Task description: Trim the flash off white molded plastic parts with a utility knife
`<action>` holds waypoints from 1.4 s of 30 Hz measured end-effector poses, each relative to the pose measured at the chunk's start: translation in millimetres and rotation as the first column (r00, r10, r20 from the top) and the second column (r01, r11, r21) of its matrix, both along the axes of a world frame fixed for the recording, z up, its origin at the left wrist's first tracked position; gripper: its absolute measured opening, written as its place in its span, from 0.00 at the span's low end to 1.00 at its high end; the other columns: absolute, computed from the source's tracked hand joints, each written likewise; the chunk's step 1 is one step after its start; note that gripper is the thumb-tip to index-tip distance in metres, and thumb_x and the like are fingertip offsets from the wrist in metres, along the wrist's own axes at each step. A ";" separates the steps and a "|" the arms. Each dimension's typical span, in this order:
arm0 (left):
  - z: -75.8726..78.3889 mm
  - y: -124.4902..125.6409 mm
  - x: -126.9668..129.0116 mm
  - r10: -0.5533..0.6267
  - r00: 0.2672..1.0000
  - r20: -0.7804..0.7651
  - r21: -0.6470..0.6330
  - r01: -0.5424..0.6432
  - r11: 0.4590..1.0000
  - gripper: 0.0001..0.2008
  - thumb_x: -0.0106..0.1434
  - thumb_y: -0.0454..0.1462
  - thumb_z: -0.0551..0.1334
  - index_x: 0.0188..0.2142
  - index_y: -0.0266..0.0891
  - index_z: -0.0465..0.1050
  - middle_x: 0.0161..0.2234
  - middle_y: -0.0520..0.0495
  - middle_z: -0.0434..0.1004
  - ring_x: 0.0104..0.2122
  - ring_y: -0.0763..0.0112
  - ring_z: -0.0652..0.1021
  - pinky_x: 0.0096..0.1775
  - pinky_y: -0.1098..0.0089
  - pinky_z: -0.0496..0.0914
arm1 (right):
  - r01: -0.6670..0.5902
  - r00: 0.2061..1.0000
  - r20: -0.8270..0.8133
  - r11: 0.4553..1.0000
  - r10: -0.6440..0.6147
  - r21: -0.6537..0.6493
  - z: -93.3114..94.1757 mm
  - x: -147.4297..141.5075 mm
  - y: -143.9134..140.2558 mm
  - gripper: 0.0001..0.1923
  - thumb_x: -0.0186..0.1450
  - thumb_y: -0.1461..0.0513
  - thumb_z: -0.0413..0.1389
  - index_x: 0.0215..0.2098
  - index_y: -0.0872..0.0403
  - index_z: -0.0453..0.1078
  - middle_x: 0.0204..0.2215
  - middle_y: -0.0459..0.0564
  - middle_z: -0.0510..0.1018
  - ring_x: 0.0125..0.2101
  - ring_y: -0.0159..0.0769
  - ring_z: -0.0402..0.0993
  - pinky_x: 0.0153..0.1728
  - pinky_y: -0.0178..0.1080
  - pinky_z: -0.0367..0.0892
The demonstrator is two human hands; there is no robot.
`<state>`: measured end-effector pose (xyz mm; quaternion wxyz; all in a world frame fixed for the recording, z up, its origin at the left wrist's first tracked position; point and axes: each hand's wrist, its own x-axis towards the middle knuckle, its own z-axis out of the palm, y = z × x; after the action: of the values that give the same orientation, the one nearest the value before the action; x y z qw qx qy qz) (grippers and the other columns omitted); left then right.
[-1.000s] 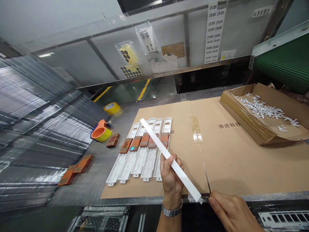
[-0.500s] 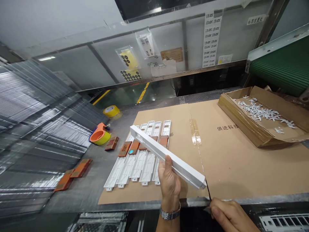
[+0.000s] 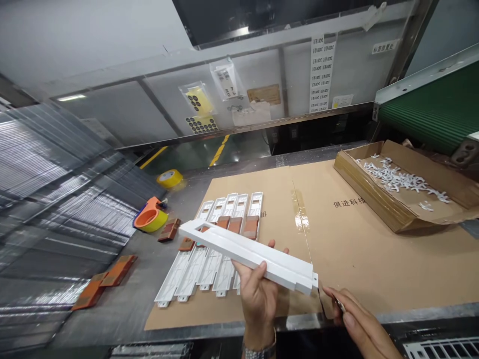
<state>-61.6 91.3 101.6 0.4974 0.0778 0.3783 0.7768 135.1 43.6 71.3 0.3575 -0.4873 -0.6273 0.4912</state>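
Five white plastic strips (image 3: 213, 244) laid out at centre frame; your left hand (image 3: 256, 294) grips a sixth long white plastic strip (image 3: 249, 254). Right hand (image 3: 359, 324) pinches something small, unclear.

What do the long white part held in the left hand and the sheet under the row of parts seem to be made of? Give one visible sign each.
White part: probably moulded plastic, matt, with uniform colour and crisp edges. Sheet: brown corrugated cardboard, dull, with a taped seam and printed characters.
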 end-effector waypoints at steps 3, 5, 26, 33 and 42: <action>4.1 -3.3 3.9 -0.005 0.987 -0.160 -0.036 -0.001 0.999 0.42 0.53 0.36 0.69 0.58 0.74 0.49 0.61 0.54 0.56 0.47 0.58 0.75 0.45 0.51 0.75 | -0.044 0.987 0.160 0.967 0.003 0.249 -5.4 0.2 5.0 0.18 0.71 0.58 0.45 0.57 0.48 0.64 0.40 0.51 0.75 0.41 0.33 0.75 0.41 0.31 0.72; 6.3 -3.5 6.8 0.029 0.976 -0.215 -0.081 -0.047 0.996 0.44 0.54 0.38 0.70 0.59 0.74 0.45 0.62 0.51 0.55 0.44 0.63 0.77 0.43 0.58 0.76 | -0.071 0.969 0.245 0.914 -0.032 0.400 -10.6 -0.2 7.3 0.16 0.70 0.61 0.46 0.56 0.49 0.63 0.39 0.50 0.75 0.40 0.32 0.76 0.40 0.28 0.72; 7.1 -6.4 11.9 0.131 0.920 -0.368 -0.093 -0.177 0.980 0.43 0.56 0.40 0.68 0.62 0.68 0.43 0.63 0.47 0.52 0.39 0.72 0.76 0.38 0.68 0.77 | -0.210 0.838 0.505 0.731 -0.207 0.649 -23.6 -6.5 9.8 0.17 0.70 0.64 0.46 0.56 0.60 0.62 0.41 0.56 0.80 0.38 0.36 0.79 0.39 0.31 0.75; 10.9 -5.6 12.8 0.138 0.922 -0.361 -0.107 -0.188 0.976 0.45 0.56 0.39 0.68 0.63 0.66 0.41 0.58 0.44 0.61 0.37 0.73 0.77 0.36 0.72 0.76 | -0.220 0.823 0.522 0.722 -0.224 0.656 -22.9 -6.4 8.6 0.18 0.70 0.63 0.46 0.56 0.61 0.62 0.40 0.56 0.80 0.35 0.35 0.80 0.37 0.31 0.75; 11.3 -4.6 12.8 0.143 0.922 -0.360 -0.094 -0.189 0.978 0.45 0.55 0.37 0.69 0.63 0.66 0.43 0.58 0.45 0.61 0.36 0.74 0.76 0.36 0.71 0.76 | -0.227 0.820 0.521 0.700 -0.238 0.677 -22.9 -5.6 9.0 0.18 0.70 0.64 0.46 0.56 0.61 0.62 0.38 0.56 0.80 0.34 0.36 0.80 0.35 0.31 0.75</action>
<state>-48.9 86.8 112.9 0.3581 0.1510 0.5147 0.7642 129.5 52.5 48.4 0.3136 -0.4357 -0.8428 0.0381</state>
